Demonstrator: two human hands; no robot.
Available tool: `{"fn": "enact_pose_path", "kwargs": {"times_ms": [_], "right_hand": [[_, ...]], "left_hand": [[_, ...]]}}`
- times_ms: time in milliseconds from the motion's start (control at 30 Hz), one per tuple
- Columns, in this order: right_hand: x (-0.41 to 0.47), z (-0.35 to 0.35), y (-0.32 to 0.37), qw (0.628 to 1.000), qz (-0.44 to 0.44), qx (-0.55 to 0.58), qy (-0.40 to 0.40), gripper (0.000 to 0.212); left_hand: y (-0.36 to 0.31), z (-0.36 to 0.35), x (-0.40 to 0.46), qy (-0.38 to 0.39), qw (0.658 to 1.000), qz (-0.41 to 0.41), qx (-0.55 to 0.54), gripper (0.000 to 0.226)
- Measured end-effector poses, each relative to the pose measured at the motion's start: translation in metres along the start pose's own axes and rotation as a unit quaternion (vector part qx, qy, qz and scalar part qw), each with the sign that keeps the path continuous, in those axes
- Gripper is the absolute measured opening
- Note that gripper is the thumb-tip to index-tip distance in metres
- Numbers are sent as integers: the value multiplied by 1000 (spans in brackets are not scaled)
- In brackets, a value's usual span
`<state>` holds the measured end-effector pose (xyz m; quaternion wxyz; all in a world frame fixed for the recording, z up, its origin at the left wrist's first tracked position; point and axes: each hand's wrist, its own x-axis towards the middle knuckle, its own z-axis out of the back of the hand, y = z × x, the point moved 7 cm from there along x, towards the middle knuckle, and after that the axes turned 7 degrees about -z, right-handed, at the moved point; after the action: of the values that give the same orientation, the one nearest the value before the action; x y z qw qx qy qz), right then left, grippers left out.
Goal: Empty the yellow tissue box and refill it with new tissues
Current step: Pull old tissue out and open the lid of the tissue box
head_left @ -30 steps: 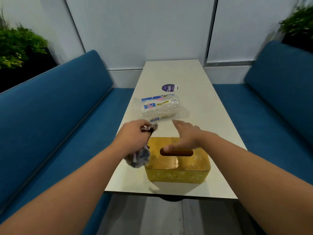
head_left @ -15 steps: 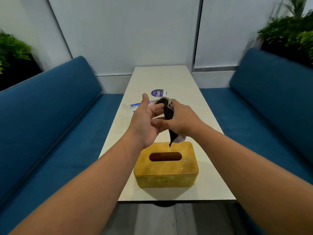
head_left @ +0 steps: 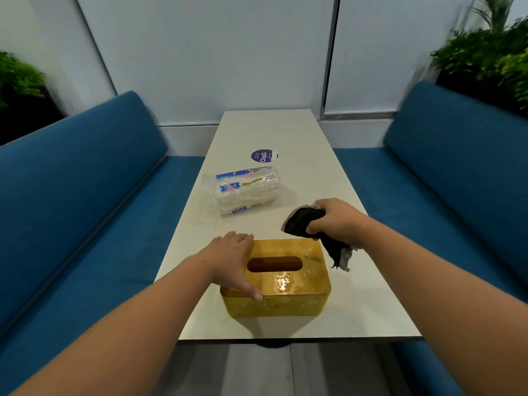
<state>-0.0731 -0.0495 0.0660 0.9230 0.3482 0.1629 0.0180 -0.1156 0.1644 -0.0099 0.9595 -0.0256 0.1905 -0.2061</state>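
The yellow tissue box [head_left: 297, 284] stands near the front edge of the white table [head_left: 314, 178], its lid on and its oval slot showing dark inside. My left hand [head_left: 231, 261] lies over the box's left end, fingers along the far side and thumb on the near edge. My right hand [head_left: 335, 221] hovers just right of the box and grips a crumpled dark wad of used tissue [head_left: 303, 221], whose tail hangs down beside the box. A sealed pack of new tissues [head_left: 245, 192] lies farther back on the table.
A round purple sticker [head_left: 264, 155] sits on the table beyond the tissue pack. Blue upholstered benches [head_left: 85, 195] flank the table on both sides. Green plants [head_left: 491, 58] stand behind the bench backs, and a pale wall closes the far end.
The dark wad passed from my left hand to my right hand, which carried it to the right of the box. My left hand dropped onto the box's left end.
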Motion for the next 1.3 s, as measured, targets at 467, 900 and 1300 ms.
{"fn": "enact_pose_path", "kwargs": {"times_ms": [467,900,1300], "right_hand": [[24,-22,25,982,92,-142,-85,37],[32,-80,32,922,205,-327,-19,31],[20,-88,37,850,301,-430,29,32]], "left_hand": [[2,-7,5,21,999,2,-25,137],[1,-8,3,24,999,3,-26,137],[-2,-7,0,38,999,2,-27,136]]}}
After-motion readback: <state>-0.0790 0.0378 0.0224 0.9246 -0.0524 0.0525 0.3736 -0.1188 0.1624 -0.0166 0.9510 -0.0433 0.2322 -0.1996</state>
